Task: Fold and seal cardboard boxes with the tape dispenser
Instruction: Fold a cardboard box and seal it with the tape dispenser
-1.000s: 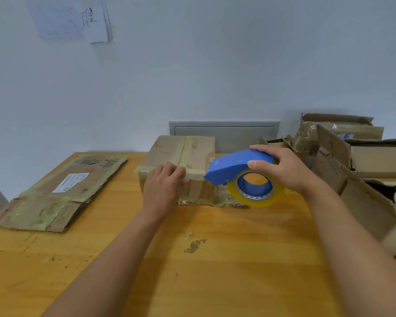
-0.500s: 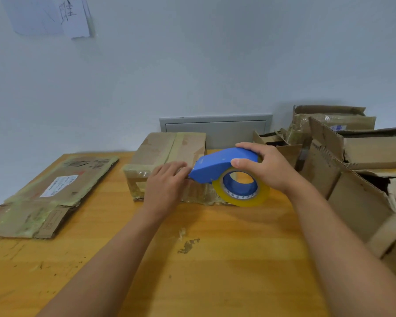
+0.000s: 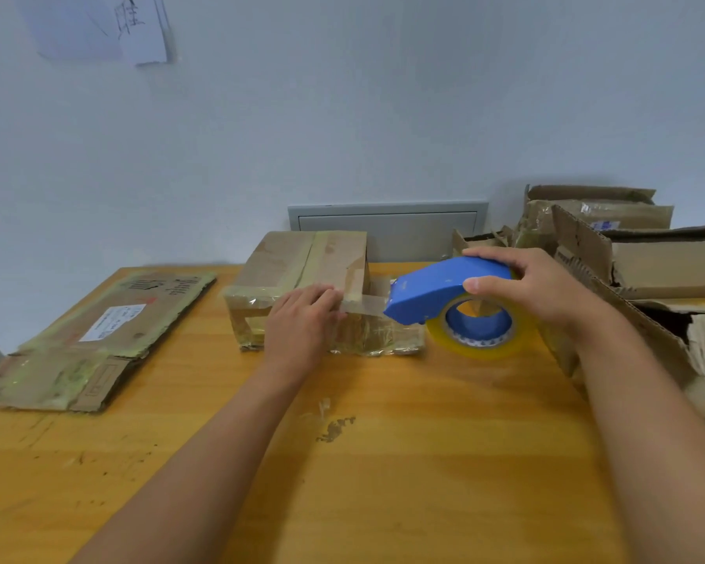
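Cardboard makes up the box (image 3: 302, 270) that sits near the back of the wooden table (image 3: 383, 462), just in front of the wall. Its top flaps are folded down, and 1 strip of tape already runs along the top seam. More shiny tape is stuck over its front side.

A fresh strip of clear tape (image 3: 365, 305) stretches from the box's front top edge to the blue tape dispenser (image 3: 444, 289). The left hand (image 3: 302, 323) lies on the box's near edge, with its fingers together and bent down over the tape end to hold it there. The right hand (image 3: 534, 291) is wrapped around the dispenser, fingers over the top and thumb on the near side, just to the right of the box.

I think this box is nearly sealed. The new strip has to be pressed flat and cut. 1 flat box (image 3: 98, 335) lies on the left of the table, not yet folded up. A pile of open boxes (image 3: 627, 258) waits on the right, so a lot of work seems left.

The left hand covers where the tape end sticks. The box's back and far sides cannot be seen. The pile is cut off at the right edge, so I cannot count it.
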`<state>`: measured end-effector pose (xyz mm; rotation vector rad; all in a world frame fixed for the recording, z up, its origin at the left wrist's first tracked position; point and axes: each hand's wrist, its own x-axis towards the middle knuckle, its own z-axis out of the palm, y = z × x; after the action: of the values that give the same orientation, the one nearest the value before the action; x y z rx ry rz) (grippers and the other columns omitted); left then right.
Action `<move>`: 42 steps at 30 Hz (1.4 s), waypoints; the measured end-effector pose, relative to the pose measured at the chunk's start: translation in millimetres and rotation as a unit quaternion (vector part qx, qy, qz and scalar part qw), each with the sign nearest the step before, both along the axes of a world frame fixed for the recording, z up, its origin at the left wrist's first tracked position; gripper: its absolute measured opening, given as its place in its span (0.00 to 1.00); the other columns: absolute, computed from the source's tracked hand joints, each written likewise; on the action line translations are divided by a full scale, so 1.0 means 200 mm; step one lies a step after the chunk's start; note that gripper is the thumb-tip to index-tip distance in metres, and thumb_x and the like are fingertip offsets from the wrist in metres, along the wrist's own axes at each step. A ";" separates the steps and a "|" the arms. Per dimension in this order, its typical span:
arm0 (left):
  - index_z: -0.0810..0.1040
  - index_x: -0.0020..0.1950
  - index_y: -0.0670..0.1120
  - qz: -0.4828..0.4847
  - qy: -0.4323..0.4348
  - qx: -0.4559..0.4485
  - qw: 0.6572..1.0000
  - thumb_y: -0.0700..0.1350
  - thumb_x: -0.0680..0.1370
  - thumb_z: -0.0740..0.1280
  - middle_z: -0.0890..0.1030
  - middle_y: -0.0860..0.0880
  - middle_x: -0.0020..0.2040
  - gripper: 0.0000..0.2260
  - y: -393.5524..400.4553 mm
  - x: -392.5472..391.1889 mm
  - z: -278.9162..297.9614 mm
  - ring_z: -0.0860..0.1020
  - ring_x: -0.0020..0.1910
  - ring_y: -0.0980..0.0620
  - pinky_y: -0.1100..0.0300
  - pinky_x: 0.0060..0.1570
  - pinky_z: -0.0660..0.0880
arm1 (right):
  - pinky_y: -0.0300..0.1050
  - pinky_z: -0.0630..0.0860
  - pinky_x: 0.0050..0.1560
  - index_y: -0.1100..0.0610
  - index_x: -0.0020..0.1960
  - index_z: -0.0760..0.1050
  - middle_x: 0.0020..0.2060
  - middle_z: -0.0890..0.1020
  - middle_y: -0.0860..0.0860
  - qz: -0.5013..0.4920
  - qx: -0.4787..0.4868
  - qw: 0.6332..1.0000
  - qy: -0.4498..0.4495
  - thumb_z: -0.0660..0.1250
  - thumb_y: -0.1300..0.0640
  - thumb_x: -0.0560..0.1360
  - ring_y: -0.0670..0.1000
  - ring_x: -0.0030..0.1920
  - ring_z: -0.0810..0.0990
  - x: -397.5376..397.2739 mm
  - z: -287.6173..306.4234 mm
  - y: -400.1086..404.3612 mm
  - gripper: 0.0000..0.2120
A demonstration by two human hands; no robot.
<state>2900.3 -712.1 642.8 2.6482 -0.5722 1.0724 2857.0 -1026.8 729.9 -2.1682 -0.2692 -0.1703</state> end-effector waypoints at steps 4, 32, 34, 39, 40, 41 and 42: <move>0.82 0.56 0.47 0.005 0.003 0.016 1.000 0.47 0.75 0.73 0.83 0.48 0.53 0.11 -0.01 -0.02 0.00 0.81 0.51 0.44 0.52 0.52 0.76 | 0.45 0.71 0.58 0.40 0.65 0.77 0.62 0.76 0.42 0.015 -0.075 0.997 0.006 0.76 0.39 0.67 0.46 0.60 0.76 0.04 0.00 0.07 0.27; 0.77 0.54 0.46 0.144 0.085 0.005 0.986 0.55 0.76 0.65 0.76 0.44 0.50 0.14 -0.22 -0.02 0.03 0.73 0.50 0.42 0.48 0.55 0.67 | 0.41 0.70 0.46 0.54 0.69 0.73 0.53 0.75 0.44 -0.301 0.109 0.941 -0.109 0.73 0.42 0.73 0.49 0.52 0.75 -0.01 -0.43 0.44 0.29; 0.77 0.55 0.47 0.139 0.083 0.008 0.987 0.56 0.77 0.64 0.75 0.45 0.50 0.14 -0.22 -0.01 0.03 0.73 0.50 0.42 0.48 0.54 0.66 | 0.42 0.71 0.47 0.54 0.69 0.73 0.53 0.75 0.44 -0.311 0.114 0.936 -0.116 0.74 0.42 0.73 0.48 0.52 0.75 -0.02 -0.47 0.47 0.30; 0.79 0.53 0.48 0.134 0.057 0.008 0.989 0.61 0.77 0.68 0.77 0.45 0.49 0.17 -0.21 0.00 0.01 0.74 0.48 0.43 0.50 0.49 0.68 | 0.46 0.77 0.49 0.55 0.70 0.72 0.54 0.76 0.45 -0.322 0.156 0.924 -0.138 0.73 0.38 0.70 0.48 0.53 0.76 -0.03 -0.49 0.49 0.34; 0.79 0.54 0.48 0.130 0.056 0.011 0.990 0.62 0.76 0.67 0.77 0.46 0.49 0.18 -0.20 -0.01 0.01 0.74 0.48 0.43 0.51 0.49 0.68 | 0.46 0.77 0.50 0.55 0.70 0.72 0.55 0.76 0.45 -0.326 0.164 0.921 -0.138 0.71 0.37 0.69 0.48 0.54 0.76 -0.04 -0.49 0.49 0.35; 0.79 0.55 0.49 0.125 0.061 0.014 0.990 0.63 0.77 0.66 0.77 0.46 0.50 0.19 -0.19 -0.01 0.02 0.74 0.50 0.44 0.51 0.49 0.68 | 0.46 0.77 0.51 0.55 0.70 0.72 0.56 0.76 0.45 -0.327 0.170 0.920 -0.136 0.69 0.36 0.68 0.48 0.55 0.76 -0.04 -0.49 0.49 0.36; 0.78 0.56 0.49 0.119 0.076 0.017 0.990 0.64 0.77 0.65 0.77 0.47 0.52 0.20 -0.19 -0.01 0.04 0.73 0.52 0.45 0.51 0.51 0.67 | 0.47 0.77 0.51 0.54 0.70 0.72 0.57 0.77 0.46 -0.325 0.174 0.920 -0.135 0.69 0.36 0.68 0.49 0.55 0.76 -0.04 -0.50 0.50 0.36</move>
<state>2898.6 -749.2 650.7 2.8515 -0.2510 0.9127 2848.9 -927.5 630.8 -1.7991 0.3224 -0.8325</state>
